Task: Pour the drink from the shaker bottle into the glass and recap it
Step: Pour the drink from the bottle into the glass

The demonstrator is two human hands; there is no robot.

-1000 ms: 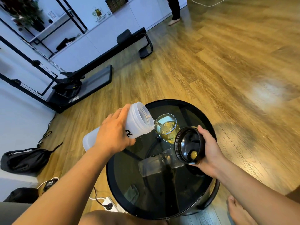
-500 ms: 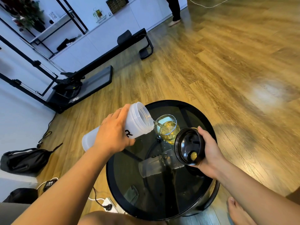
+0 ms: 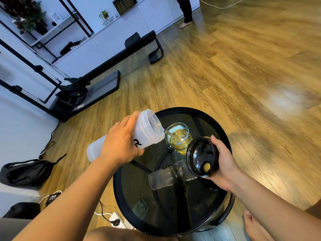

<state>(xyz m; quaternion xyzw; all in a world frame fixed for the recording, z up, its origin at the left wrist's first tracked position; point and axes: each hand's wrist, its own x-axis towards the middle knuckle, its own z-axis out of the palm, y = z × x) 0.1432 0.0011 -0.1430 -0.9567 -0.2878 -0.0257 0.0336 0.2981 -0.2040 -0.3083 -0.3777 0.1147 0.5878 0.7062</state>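
Observation:
My left hand (image 3: 119, 143) grips a frosted white shaker bottle (image 3: 145, 129), tipped on its side with its open mouth at the rim of a clear glass (image 3: 178, 138). A thin stream runs from the mouth into the glass, which holds yellow drink and stands on a round black glass table (image 3: 132, 202). My right hand (image 3: 224, 162) holds the black shaker cap (image 3: 201, 157) just right of the glass, inside facing me, a yellowish blob inside its lower rim.
The bottle's reflection shows in the tabletop. Wooden floor surrounds the table. A power strip with cables (image 3: 116, 221) and black bags (image 3: 26, 173) lie at the left. A black exercise machine (image 3: 86, 87) stands behind. Another person's legs (image 3: 185, 13) are far back. My bare foot (image 3: 255, 226) is right of the table.
The bottle's tilt and both hands stay almost unchanged; the pour continues and the view has shifted slightly.

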